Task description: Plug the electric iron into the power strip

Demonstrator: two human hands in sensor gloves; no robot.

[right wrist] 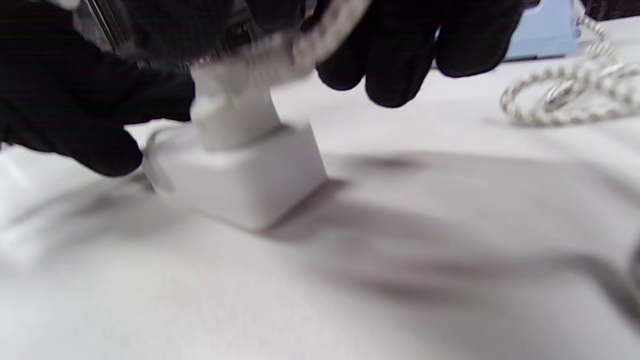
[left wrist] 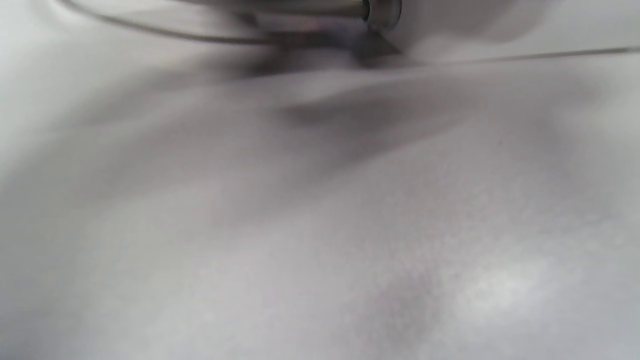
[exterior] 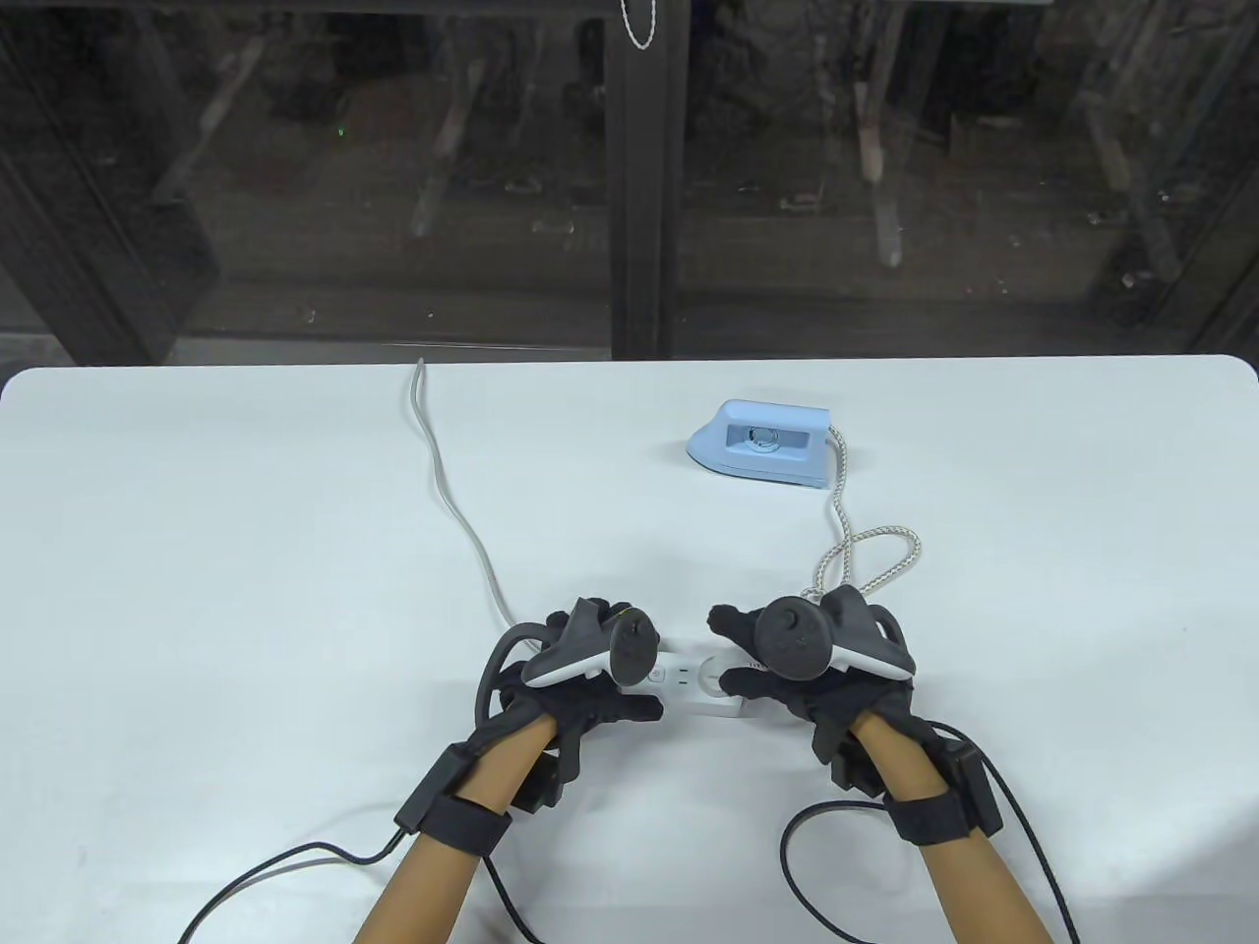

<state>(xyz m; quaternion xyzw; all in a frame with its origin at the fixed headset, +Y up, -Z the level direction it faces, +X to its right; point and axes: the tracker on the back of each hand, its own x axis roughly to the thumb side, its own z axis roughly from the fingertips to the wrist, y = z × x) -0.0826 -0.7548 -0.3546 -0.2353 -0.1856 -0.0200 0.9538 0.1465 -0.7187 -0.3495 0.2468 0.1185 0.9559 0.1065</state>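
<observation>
From the table view I see the power strip (exterior: 700,685) lying on the white table (exterior: 246,551), well in front of the electric iron (exterior: 762,442). My left hand (exterior: 580,678) rests over the strip's left end, fingers laid down on it; how firmly it holds I cannot tell from here. My right hand (exterior: 797,659) sits over the strip's right end, fingers curled downward. The iron's braided cord (exterior: 866,551) runs from the iron's rear toward the strip and loops just behind my right hand. The strip's own grey cable (exterior: 452,492) leads from the strip's left end to the table's far edge.

The left wrist view is badly blurred; I only make out pale cloth and a dark metal shape at the top edge.

In the right wrist view my right fingers (right wrist: 395,55) pinch the white plug (right wrist: 232,112), which stands upright in the end of the strip. Black gloved fingers also touch the strip's left side. The cord's loop lies to the strip's right.
</observation>
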